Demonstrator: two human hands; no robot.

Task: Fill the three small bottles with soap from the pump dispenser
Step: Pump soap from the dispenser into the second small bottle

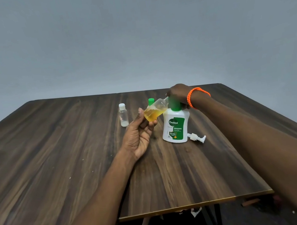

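The left hand [138, 132] pinches the tilted small bottle [155, 111], mouth at the nozzle, while the right hand [178, 94] presses, fingers curled, on the pump dispenser [176, 125] toward the table's [75, 169] far edge.

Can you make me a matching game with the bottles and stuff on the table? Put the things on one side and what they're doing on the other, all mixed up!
Things:
1. small bottle with yellow soap
2. small clear bottle with white cap
3. loose white pump
4. white Dettol bottle

What they're doing:
A. lies on its side on the table
B. stands alone, looks nearly empty
C. held tilted in the left hand
D. stands upright, the right hand on top of it

Pairs: 1-C, 2-B, 3-A, 4-D
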